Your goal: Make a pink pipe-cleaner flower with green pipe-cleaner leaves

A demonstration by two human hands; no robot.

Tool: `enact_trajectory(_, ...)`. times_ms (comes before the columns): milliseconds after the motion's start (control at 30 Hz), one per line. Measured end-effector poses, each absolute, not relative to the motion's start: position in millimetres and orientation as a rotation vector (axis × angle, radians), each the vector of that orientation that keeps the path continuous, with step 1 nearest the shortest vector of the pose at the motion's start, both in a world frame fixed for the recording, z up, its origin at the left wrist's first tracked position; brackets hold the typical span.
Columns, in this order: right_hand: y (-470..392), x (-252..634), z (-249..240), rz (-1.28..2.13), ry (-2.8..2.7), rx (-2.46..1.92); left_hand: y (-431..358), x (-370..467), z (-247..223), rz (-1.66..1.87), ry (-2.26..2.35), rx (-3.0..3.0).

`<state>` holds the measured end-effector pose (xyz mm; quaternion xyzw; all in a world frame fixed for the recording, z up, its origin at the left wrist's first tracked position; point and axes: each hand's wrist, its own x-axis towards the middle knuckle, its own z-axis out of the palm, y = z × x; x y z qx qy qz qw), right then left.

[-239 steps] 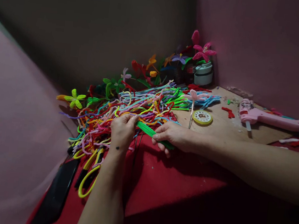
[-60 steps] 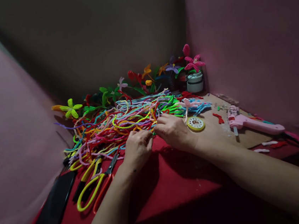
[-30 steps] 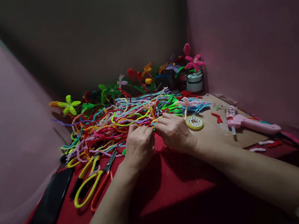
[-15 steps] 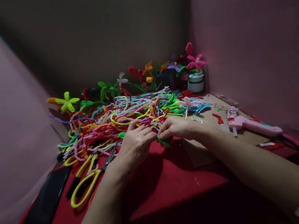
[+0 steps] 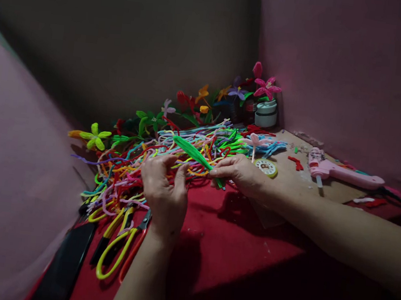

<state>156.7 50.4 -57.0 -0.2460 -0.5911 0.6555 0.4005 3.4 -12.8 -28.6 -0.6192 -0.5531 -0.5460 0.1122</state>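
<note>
My right hand (image 5: 239, 174) pinches a green pipe-cleaner leaf (image 5: 192, 152) near its lower end. The leaf is long and narrow, slanting up to the left, with its short stem ends poking out below my fingers. Just left of it, my left hand (image 5: 166, 187) is raised with thumb and fingers apart and nothing between them. Behind both hands spreads a tangled heap of coloured pipe cleaners (image 5: 138, 162). Yellow-handled scissors (image 5: 117, 253) lie beside my left forearm.
A pink glue gun (image 5: 348, 175) rests on a board (image 5: 339, 192) at right, near a round yellow-rimmed disc (image 5: 266, 167). Pipe-cleaner flowers (image 5: 95, 136) line the back, with a pale jar (image 5: 266, 114) in the corner. A black phone-like slab (image 5: 64, 264) lies at left.
My left hand has let go of the green leaf and moved left, opening. My right hand keeps the leaf, which now shows at full length. The view has shifted slightly.
</note>
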Motion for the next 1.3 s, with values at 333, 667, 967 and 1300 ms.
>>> enact_trajectory(333, 35, 150, -57, 1.729, -1.602, -0.629, -4, 13, -46, -2.435, -2.438, -2.036)
enact_trajectory(667, 32, 151, -53, 1.823, -1.525, -0.605, 1, 6, -45, -2.716, -2.261, -1.938)
enact_trajectory(967, 31, 145, -62, 1.713, -1.429, -0.654, -3, 14, -44, -2.557, -2.256, -1.993)
enact_trajectory(1300, 32, 146, -61, 1.857, -1.22, -0.695, -4, 16, -43, -2.471, -2.242, -2.044)
